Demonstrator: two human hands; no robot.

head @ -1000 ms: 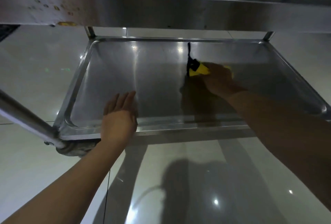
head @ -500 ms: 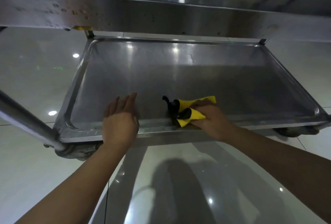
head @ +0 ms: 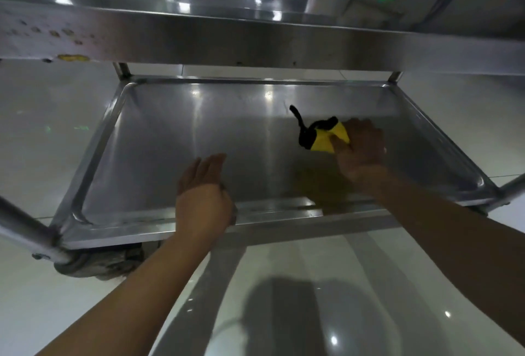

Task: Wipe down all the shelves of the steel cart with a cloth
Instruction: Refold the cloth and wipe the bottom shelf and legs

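Observation:
The steel cart's bottom shelf (head: 176, 139) is a shallow tray with a raised rim, seen from above. A yellow cloth with black trim (head: 322, 136) lies on the shelf's right half. My right hand (head: 359, 148) presses down on the cloth, its fingers bent over it. My left hand (head: 203, 193) rests at the shelf's front rim with straight fingers pointing forward and holds nothing. The shelf above (head: 255, 40) crosses the top of the view and hides the far edge of the cart.
A round steel leg (head: 25, 230) slants in at the lower left, with a caster wheel (head: 93, 264) under that corner. Another leg (head: 511, 188) stands at the right corner. Glossy pale floor tiles (head: 312, 298) surround the cart.
My right hand has pushed the cloth from the shelf's front rim back and to the right, toward the middle of the tray. My left hand has stayed at the front rim.

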